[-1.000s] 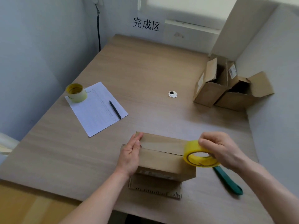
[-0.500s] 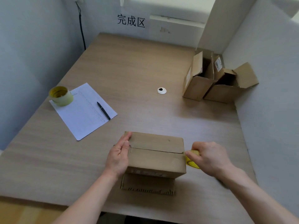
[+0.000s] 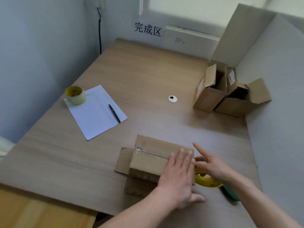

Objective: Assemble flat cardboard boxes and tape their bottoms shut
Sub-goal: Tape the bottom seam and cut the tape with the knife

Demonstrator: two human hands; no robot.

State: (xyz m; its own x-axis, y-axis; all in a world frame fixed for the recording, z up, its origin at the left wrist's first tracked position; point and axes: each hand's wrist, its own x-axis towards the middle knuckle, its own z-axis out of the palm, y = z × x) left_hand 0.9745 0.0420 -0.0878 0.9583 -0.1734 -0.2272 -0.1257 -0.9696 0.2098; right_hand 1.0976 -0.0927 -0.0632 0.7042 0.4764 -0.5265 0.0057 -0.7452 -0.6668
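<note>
Box (image 3: 154, 160) sits low centre of the surface (image 3: 148, 76), long axis running left to right, taped seam up. Left hand (image 3: 178, 176) lies flat on it, grip released, likely pressing tape down; right hand (image 3: 212, 167), fingers spread, touches the tape roll (image 3: 206, 181) just beside it.

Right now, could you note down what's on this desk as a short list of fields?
Box being taped: cardboard box, seam up
Left hand: flat on box's right end
Right hand: fingers spread, over yellow tape roll
Spare tape roll: on paper sheet
Pen: on sheet
Open boxes: far right
</note>
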